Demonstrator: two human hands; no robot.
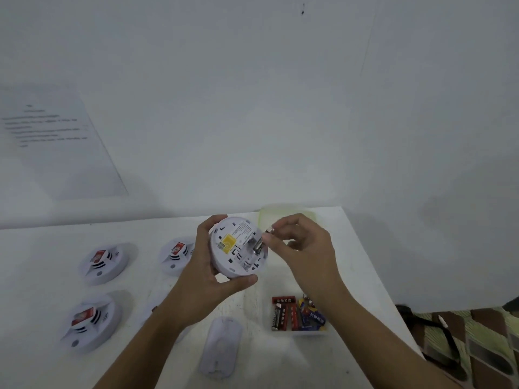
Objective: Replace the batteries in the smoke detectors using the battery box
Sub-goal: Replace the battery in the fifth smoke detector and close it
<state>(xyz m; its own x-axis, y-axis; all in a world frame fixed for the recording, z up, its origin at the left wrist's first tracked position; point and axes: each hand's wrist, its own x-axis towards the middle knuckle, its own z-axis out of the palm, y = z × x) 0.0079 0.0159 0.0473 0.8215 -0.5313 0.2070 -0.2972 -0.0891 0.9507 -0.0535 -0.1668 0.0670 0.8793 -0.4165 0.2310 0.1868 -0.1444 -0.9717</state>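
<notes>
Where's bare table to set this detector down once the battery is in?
Bare strip of table along the wall, left of the far-left detector. Another patch at the near edge, between the loose cover and the right forearm, nearer than the battery box. Crowded around the middle detector and near-left detector.

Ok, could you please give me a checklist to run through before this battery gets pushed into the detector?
1. Round white plastic smoke detector, back facing up, gripped by left hand: ok.
2. Its battery bay uncovered: ok.
3. Small cylindrical battery pinched by right hand at the bay: ok.
4. Battery polarity against the bay's marks: cannot tell.
5. Clear plastic battery box with red, black and blue cells within reach on white table: ok.
</notes>
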